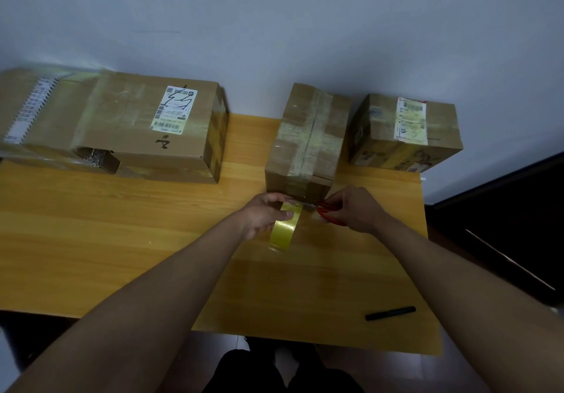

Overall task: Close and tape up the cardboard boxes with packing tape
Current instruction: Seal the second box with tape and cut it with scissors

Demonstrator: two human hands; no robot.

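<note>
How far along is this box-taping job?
The middle box and the right box look taped across their tops. Now the left hand holds the tape roll at the middle box's front while the right hand works red scissors. The big left box shows a gap at its front.

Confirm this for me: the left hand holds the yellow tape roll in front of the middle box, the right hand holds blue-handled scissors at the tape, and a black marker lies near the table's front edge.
One detail is wrong: the scissors in the right hand have red handles, not blue, as the head view shows. The rest stands: the left hand holds the yellow tape roll in front of the middle box, and the black marker lies near the front edge of the table.
</note>
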